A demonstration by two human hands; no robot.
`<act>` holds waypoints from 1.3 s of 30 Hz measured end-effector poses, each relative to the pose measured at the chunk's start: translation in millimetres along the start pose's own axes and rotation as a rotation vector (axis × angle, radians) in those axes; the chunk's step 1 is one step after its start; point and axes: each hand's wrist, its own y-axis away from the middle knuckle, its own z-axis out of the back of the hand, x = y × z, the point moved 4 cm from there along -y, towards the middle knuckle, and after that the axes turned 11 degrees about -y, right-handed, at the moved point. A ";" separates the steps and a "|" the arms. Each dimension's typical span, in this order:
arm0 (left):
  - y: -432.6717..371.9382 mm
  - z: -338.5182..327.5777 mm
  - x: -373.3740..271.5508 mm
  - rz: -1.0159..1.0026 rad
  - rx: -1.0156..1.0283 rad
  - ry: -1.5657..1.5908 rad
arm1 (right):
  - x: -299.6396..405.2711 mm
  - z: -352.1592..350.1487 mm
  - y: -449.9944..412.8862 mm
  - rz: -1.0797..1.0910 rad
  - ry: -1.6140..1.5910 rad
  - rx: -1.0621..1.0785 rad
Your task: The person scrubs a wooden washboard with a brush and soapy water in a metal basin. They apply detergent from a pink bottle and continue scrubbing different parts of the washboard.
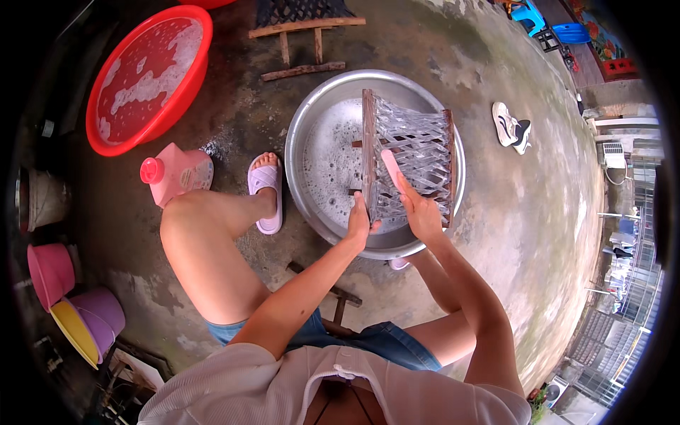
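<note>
A small wooden folding stool [368, 138] with a seat of woven clear plastic strips rests tilted in a large round metal basin [298, 175]. Soapy water [332, 164] with foam and bubbles lies in the basin, left of the stool. My left hand [361, 218] grips the lower end of the stool's left wooden bar. In my right hand [422, 210] is a pink brush [392, 167], laid on the woven strips; its bristles are hidden from view.
A red plastic tub [204, 69] with sudsy water stands upper left, above a pink jug [183, 172]. Another wooden stool [308, 25] with dark webbing is beyond the basin. Sneakers [510, 127] lie right; pink [51, 268], purple [101, 313] and yellow [74, 332] plastic containers sit lower left.
</note>
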 end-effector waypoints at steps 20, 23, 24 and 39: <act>-14.1 7.5 -7.2 0.068 0.068 0.138 | 46.8 -42.9 106.5 -0.184 -0.376 -0.038; -10.9 5.7 -10.7 0.119 0.196 0.246 | 50.3 -51.2 124.9 -0.153 -0.406 -0.051; -7.6 2.9 -12.9 0.110 0.191 0.267 | 51.1 -49.4 119.7 -0.084 -0.431 -0.143; 0.1 6.3 -11.6 -0.114 0.253 0.100 | 45.6 -15.0 -166.4 -0.173 -0.085 -0.260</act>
